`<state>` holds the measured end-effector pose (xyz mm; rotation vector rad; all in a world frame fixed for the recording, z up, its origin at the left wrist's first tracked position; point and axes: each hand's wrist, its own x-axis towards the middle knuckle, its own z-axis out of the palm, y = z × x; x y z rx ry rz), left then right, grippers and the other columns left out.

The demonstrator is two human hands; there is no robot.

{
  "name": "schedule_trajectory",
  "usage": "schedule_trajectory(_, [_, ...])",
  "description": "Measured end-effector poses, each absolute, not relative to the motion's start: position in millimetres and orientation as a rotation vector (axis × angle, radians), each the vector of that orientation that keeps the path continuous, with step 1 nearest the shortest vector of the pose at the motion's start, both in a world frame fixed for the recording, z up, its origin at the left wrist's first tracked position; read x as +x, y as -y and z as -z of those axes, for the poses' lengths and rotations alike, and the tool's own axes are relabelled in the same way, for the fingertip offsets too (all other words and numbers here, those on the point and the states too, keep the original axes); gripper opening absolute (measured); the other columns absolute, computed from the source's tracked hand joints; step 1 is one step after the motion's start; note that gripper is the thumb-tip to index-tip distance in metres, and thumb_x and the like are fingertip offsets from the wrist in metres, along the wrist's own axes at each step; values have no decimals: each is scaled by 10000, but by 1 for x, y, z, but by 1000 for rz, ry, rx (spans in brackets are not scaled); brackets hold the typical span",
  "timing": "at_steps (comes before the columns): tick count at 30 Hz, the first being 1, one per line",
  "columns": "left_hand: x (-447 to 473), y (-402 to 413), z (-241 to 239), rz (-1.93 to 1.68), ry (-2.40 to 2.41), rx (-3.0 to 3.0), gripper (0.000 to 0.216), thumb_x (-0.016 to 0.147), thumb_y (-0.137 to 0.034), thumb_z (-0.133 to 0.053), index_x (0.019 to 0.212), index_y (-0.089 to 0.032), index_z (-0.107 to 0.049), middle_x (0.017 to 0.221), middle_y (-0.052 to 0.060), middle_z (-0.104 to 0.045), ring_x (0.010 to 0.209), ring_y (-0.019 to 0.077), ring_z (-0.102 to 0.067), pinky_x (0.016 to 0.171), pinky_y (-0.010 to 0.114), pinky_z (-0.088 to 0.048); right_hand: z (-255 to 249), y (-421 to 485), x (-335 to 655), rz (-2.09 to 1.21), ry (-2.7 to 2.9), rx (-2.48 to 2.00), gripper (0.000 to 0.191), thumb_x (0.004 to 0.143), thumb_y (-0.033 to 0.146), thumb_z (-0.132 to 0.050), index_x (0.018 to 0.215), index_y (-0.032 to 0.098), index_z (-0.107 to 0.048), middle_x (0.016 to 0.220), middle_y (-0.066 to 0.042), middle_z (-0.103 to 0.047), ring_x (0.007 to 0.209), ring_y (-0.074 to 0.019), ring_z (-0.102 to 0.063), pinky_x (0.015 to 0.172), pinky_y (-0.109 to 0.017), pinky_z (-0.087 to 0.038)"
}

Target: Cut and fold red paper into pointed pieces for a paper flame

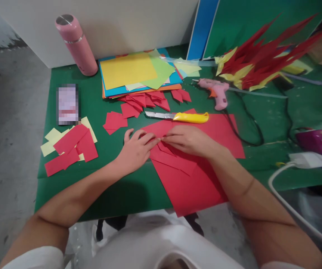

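While a big red sheet (206, 183) is lying nearest on the green table (116, 198) | left hand (137, 149) and right hand (190, 140) are touching small red paper (166, 150) on top, both curling nearly closed; cannot tell if they are pinching it | yellow knife (190, 117) is lying just past them | pink bottle (77, 46) is standing far back

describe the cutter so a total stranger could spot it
On the green table, find the large red sheet under the right hand. Just beyond that hand, near the sheet's far edge, lies the cutter. Its bright yellow handle and grey, left-pointing blade set it apart from the red scraps beside it.
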<state>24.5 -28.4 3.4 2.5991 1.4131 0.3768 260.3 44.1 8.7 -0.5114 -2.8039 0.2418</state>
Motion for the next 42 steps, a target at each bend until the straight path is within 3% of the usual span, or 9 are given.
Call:
schedule_trajectory(5, [25, 29, -4, -362, -1412, 2615, 458, 924, -121, -463, 1313, -302, -620, 1274, 35, -654, 1166, 269, -504, 1073, 538, -266, -7, -45, 259, -259, 2781, -524, 396, 1036, 236, -360, 998, 165, -748, 920, -105, -757, 841, -212, -668, 730, -341, -540])
schedule_trajectory(13, [25, 31, -4, -366, -1483, 2617, 464, 916, -141, -501, 1309, -352, -627, 1307, 57, -602, 1226, 294, -478, 1077, 554, -275, -11, -45, 256, -346, 2712, -580, 272, 985, 232, -473, 927, 174, -732, 875, -95, -736, 811, -199, -644, 720, -319, -529])
schedule_trajectory(25, [27, 32, -1, -389, -1529, 2701, 434, 908, -148, -512, 1285, -317, -645, 1006, 83, -578, 1049, 265, -480, 1026, 514, -307, -7, -45, 254, -325, 2714, -616, 316, 993, 210, -434, 1124, 151, -716, 836, -93, -696, 765, -193, -606, 681, -299, -472])
schedule_trajectory(42, [31, 34, 3, -397, -1537, 2764, 345, 916, -168, -533, 1227, -255, -656, 946, 73, -588, 1016, 251, -487, 1019, 484, -315, -4, -31, 240, -154, 2810, -771, 349, 989, 176, -389, 1183, 95, -668, 775, -87, -648, 730, -214, -470, 651, -316, -347])
